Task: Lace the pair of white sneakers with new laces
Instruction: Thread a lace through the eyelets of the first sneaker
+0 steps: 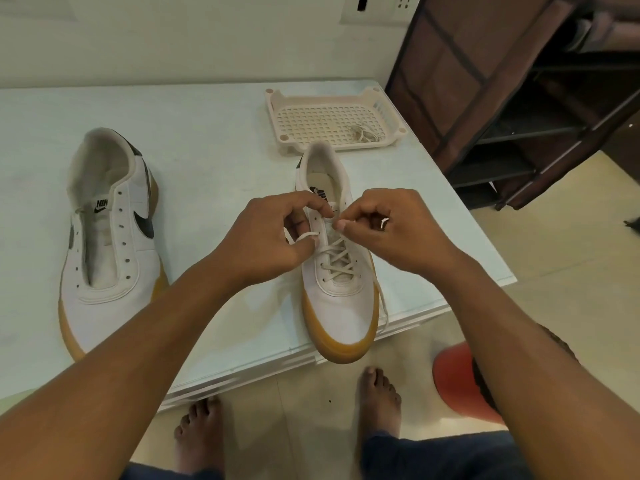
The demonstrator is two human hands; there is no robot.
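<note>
Forearms [156, 341] are flanking the half-laced sneaker [341, 306], its toe pointing at the person; left hand [273, 233] and right hand [384, 230] are each pinching lace [337, 252], equally near.

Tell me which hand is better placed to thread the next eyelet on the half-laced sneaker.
Probably the right hand: its grip pinches the white lace beside the open upper eyelets of the white gum-soled sneaker; the left hand only holds a loop aside.

Both bare forearms reach forward and converge, the left hand [270, 237] curled with thumb and forefinger pinching the lace [304, 235], the right hand [394, 233] likewise curled, pinching another stretch of it.
</note>
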